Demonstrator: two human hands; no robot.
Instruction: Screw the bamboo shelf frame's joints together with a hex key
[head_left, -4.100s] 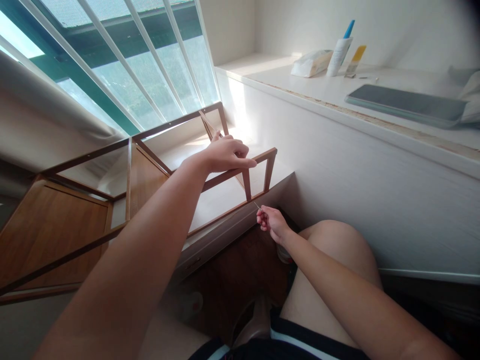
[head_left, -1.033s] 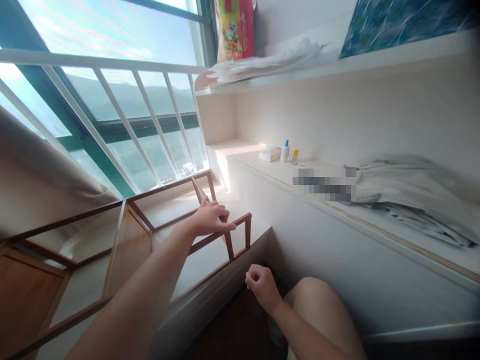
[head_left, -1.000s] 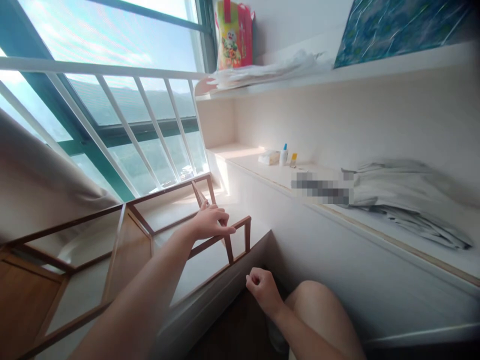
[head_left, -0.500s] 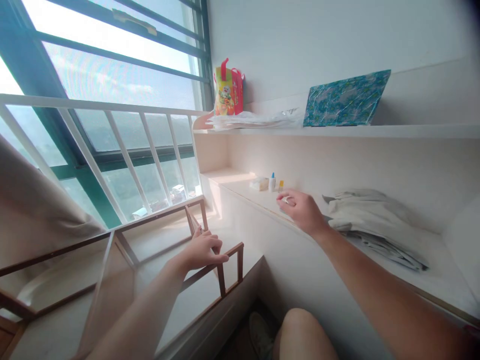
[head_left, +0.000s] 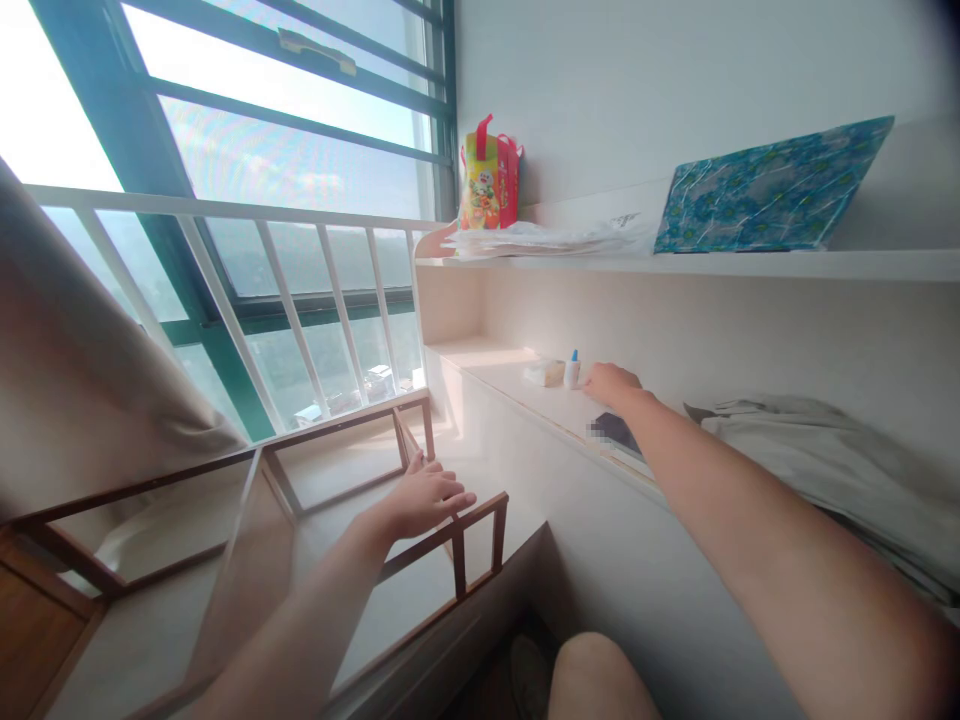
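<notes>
Left hand [head_left: 427, 498] is laid palm down over the wooden frame [head_left: 459, 565], fingers partly extended, thumb side at the front rail; underside hidden, so whether the frame is gripped cannot be told. The frame is propped on the white ledge [head_left: 405, 595] below the window [head_left: 292, 150], with a wooden panel [head_left: 34, 595] set at its far-left end. Right hand [head_left: 616, 385] is reached out over the white counter [head_left: 495, 378], fingers curled, tips not clearly seen; whether anything is held cannot be told. Just left of it, a white bottle with a blue cap [head_left: 572, 374] is stood upright, with a soft white packet [head_left: 544, 373] next to that. A dark phone [head_left: 619, 432], partly pixelated, is laid flat near the counter edge and partly covered by the right forearm. Grey folded cloth [head_left: 817, 440] is piled farther right. On the upper shelf [head_left: 892, 264], a red and yellow carrier bag [head_left: 489, 185], flat clear plastic packaging [head_left: 551, 240] and a blue patterned board [head_left: 765, 190] are placed, the board being leaned back. A white railing [head_left: 285, 283] is fitted before the window, and a curtain [head_left: 90, 340] is hung at left.
</notes>
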